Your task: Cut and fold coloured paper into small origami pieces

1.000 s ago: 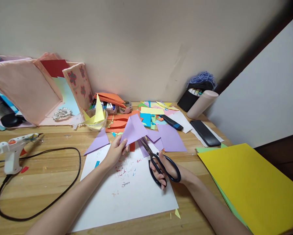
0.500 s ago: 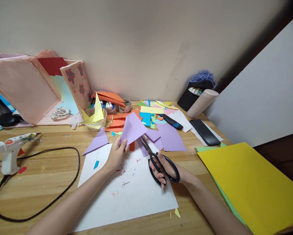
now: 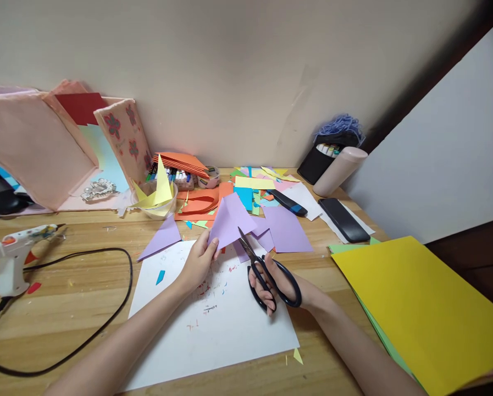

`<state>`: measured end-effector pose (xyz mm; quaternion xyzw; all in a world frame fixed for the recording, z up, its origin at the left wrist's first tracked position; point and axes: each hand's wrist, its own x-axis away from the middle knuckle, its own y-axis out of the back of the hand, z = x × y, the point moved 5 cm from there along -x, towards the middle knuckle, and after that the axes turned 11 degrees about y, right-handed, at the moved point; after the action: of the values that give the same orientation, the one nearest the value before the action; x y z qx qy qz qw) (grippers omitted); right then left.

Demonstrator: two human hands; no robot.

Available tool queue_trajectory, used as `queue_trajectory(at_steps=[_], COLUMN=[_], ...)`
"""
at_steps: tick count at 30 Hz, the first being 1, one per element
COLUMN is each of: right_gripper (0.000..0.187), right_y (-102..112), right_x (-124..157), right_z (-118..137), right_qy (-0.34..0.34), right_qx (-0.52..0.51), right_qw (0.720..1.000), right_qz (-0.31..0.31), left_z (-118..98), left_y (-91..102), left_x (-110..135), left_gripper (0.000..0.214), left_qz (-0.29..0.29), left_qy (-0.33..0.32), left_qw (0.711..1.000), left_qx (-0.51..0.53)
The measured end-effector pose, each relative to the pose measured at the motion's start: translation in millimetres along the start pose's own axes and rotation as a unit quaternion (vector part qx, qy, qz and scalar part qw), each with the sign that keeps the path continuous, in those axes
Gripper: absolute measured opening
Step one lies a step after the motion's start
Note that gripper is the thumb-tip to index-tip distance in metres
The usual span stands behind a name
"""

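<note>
Between the thumb and fingers of my left hand is a piece of purple paper, raised above the desk. My right hand has its fingers through the black handles of a pair of scissors. The blades point up and left, close to the paper's lower right edge; whether they touch it I cannot tell. Beneath both hands lies a white sheet with coloured marks and a small blue scrap. More purple paper lies behind: a triangle at left and a larger piece at right.
A white glue gun with a looping black cord lies at left. Behind are a plastic bowl of yellow pieces, orange paper, a box cutter and a black phone. Yellow sheets cover the right side.
My left hand has moved slightly right and turned the purple paper, which now sits nearer the scissors' tips. My right hand has hardly moved. The view has shifted a little.
</note>
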<state>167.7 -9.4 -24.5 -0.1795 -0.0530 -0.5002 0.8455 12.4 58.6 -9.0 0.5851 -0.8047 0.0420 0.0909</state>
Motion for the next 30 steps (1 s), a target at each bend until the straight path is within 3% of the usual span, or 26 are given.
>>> queue_trajectory(at_steps=[6, 21, 30], right_gripper=[0.075, 0.068, 0.063], right_y=[2.7, 5.2, 5.6], right_x=[-0.5, -3.1, -1.2], right_z=[-2.2, -8.1, 0.2], right_qy=[0.000, -0.023, -0.022], right_qx=[-0.004, -0.012, 0.048], right_qw=[1.000, 0.999, 0.997], right_qz=[-0.009, -0.024, -0.048], left_z=[-3.4, 0.3, -1.2], left_y=[-1.5, 0.4, 0.4], left_x=[0.7, -0.7, -0.9], left_gripper=[0.021, 0.022, 0.022], left_qz=[0.024, 0.012, 0.016], left_qy=[0.002, 0.006, 0.014], left_qw=[1.000, 1.000, 0.999], left_qx=[-0.001, 0.013, 0.025])
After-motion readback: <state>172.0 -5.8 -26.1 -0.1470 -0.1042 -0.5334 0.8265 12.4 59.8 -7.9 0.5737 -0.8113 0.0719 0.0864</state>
